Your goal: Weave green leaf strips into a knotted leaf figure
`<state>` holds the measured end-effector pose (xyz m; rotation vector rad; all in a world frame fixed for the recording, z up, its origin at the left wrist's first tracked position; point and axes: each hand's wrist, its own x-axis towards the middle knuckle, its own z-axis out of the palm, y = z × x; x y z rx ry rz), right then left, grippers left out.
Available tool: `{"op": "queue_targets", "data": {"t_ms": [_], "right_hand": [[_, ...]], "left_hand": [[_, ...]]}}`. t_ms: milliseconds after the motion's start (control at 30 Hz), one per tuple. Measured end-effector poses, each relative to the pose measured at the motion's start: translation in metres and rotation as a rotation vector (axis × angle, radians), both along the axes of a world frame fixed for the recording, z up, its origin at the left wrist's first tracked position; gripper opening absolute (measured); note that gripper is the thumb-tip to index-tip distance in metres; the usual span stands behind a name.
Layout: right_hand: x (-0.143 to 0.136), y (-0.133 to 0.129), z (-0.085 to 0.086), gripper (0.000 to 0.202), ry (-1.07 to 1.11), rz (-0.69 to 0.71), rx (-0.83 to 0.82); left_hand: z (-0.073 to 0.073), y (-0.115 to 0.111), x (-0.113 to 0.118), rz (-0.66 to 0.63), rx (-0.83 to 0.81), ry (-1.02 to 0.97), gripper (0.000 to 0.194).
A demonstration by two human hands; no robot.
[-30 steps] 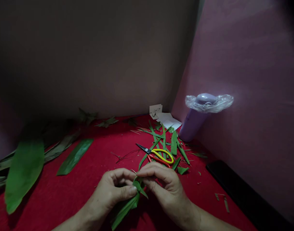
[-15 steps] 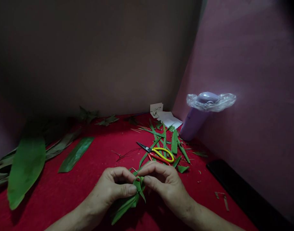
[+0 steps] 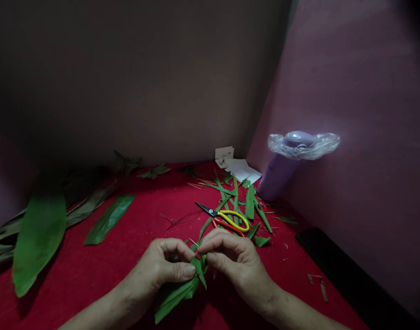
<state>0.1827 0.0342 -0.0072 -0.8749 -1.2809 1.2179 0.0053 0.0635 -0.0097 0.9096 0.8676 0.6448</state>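
Low in the middle of the head view, a folded green leaf piece (image 3: 177, 294) with layered, pointed ends hangs between my two hands. My left hand (image 3: 158, 266) pinches its upper part between thumb and forefinger. From the other side my right hand (image 3: 235, 263) is closed at the top of the same leaf, thumb and forefinger close together. Those right fingertips partly hide the leaf. A thin pale stick (image 3: 193, 242) pokes out just beyond the fingertips. Directly past my right hand lie scissors (image 3: 227, 219) with one yellow and one red handle, on the red cloth (image 3: 144, 220).
Cut leaf strips (image 3: 250, 201) are scattered around and behind the scissors. At the left lie a large whole leaf (image 3: 40, 243) and a cut leaf section (image 3: 110, 219). A purple bottle (image 3: 279, 176) topped with clear plastic stands by the right wall, near white papers (image 3: 242, 169) and a long black object (image 3: 334, 261).
The folded leaf has tilted slightly, its lower end shifting left and down. My right fingertips have moved a little at its top. Both hands keep their pinch.
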Motion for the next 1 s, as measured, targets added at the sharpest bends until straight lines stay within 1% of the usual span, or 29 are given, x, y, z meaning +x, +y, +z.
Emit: {"op": "queue_targets", "data": {"t_ms": [133,367,567,700,800,1000], "right_hand": [[0.0007,0.0000,-0.0016,0.010,0.011,0.029,-0.025],[-0.0002,-0.0002,-0.0036,0.009,0.102,0.113,-0.087],[0.0004,-0.0004,-0.0032,0.011,0.068,0.102,-0.070],[0.0015,-0.0007,-0.0028,0.011,0.067,0.120,-0.078],[0.0017,-0.0003,-0.0030,0.010,0.045,0.108,-0.066],[0.0007,-0.0003,-0.0042,0.008,0.044,0.100,-0.120]], "left_hand": [[0.0005,0.0002,-0.0001,0.005,-0.007,0.000,0.016],[0.0043,-0.0004,0.0002,-0.011,-0.039,-0.021,0.014],[0.0061,-0.0007,-0.0008,-0.031,-0.035,-0.025,0.013],[0.0072,-0.0004,-0.0017,-0.064,-0.028,0.003,0.012],[0.0072,0.0003,-0.0020,-0.060,-0.015,0.033,0.013],[0.0060,0.0017,-0.0024,-0.068,-0.009,0.043,0.016]]}}
